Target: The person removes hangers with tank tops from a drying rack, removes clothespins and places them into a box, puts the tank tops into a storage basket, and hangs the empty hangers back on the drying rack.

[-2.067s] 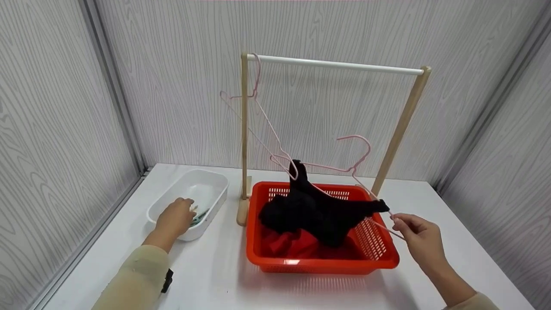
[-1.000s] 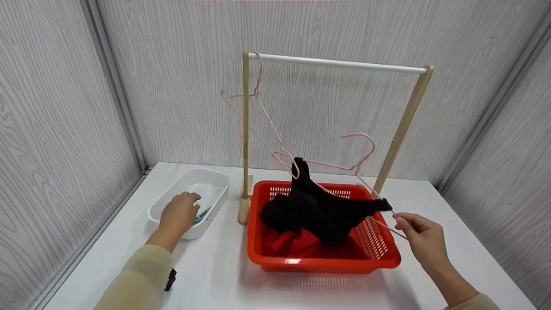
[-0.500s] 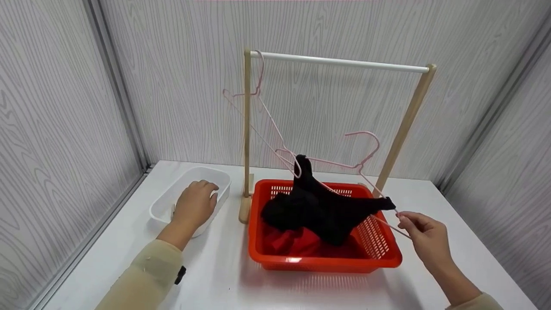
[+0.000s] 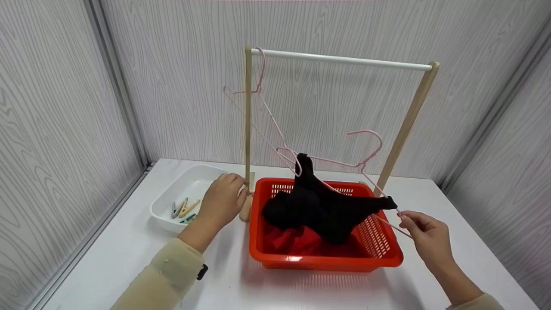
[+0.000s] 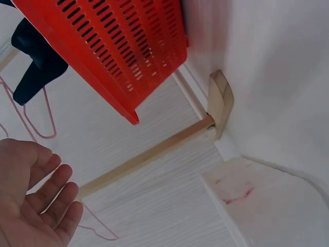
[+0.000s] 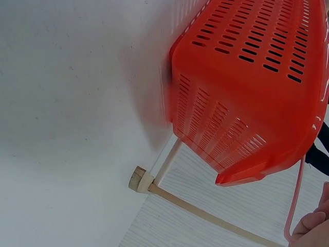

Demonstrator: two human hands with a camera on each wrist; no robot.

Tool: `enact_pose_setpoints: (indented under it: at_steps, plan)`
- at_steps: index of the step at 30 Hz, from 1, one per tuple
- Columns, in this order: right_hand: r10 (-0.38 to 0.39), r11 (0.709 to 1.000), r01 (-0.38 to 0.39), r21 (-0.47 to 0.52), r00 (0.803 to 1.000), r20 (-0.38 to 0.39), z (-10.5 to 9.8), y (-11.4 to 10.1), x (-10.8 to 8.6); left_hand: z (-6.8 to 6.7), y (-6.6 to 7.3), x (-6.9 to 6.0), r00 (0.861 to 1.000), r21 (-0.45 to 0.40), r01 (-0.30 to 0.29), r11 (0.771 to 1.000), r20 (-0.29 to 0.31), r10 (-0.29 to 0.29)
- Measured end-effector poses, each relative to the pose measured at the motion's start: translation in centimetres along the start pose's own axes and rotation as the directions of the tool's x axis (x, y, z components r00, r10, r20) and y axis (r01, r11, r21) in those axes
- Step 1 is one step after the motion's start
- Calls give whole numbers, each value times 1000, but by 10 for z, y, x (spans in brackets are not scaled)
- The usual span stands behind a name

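Observation:
A pink wire hanger (image 4: 329,160) stands tilted over the red basket, with a black garment (image 4: 320,211) draped across it. Two narrow ends of the garment sit on the hanger's arms; the rest lies bunched in the basket. My right hand (image 4: 426,237) pinches the hanger's lower right end between thumb and fingers. My left hand (image 4: 224,200) hovers between the white tub and the basket, in front of the rack's left post. In the left wrist view, the left hand (image 5: 38,195) shows its palm with loosely bent fingers and no object visible in it.
Several clothespins (image 4: 183,209) lie in the white plastic tub (image 4: 161,200). Red cloth (image 4: 297,242) lies in the red basket (image 4: 318,261). Behind it stands a wooden rack with a white bar (image 4: 344,59). A second pink hanger (image 4: 271,114) hangs at its left end.
My left hand has lifted out of the white tub and moved right towards the basket, uncovering the clothespins. The right hand keeps its grip on the hanger, which has shifted slightly right in view.

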State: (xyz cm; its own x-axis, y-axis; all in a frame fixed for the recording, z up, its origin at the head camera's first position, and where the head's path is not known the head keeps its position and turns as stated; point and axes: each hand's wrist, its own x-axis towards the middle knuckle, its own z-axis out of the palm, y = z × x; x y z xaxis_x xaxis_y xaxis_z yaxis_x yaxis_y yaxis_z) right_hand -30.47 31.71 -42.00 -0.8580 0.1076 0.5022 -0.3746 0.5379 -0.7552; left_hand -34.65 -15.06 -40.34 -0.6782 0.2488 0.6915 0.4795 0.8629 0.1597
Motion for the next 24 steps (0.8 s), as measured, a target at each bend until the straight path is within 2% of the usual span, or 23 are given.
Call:
enact_pose_setpoints:
  at_steps: [6, 12, 18, 24]
  plan:
    - [23, 1000, -23, -17, 1000, 10, -1, 1, -1, 13, 22, 9, 998, -97, -15, 995, 62, 21]
    - [48, 999, -48, -20, 999, 23, -2, 1, -2, 23, 40, 20, 989, -130, -121, 984, 66, 131]
    - [36, 999, -36, 11, 999, 21, -1, 1, -3, 30, 50, 27, 969, -121, -184, 975, 143, 201]
    - [30, 999, -31, 36, 999, 27, 0, 1, -4, 40, 56, 28, 936, -43, -243, 969, 253, 246]
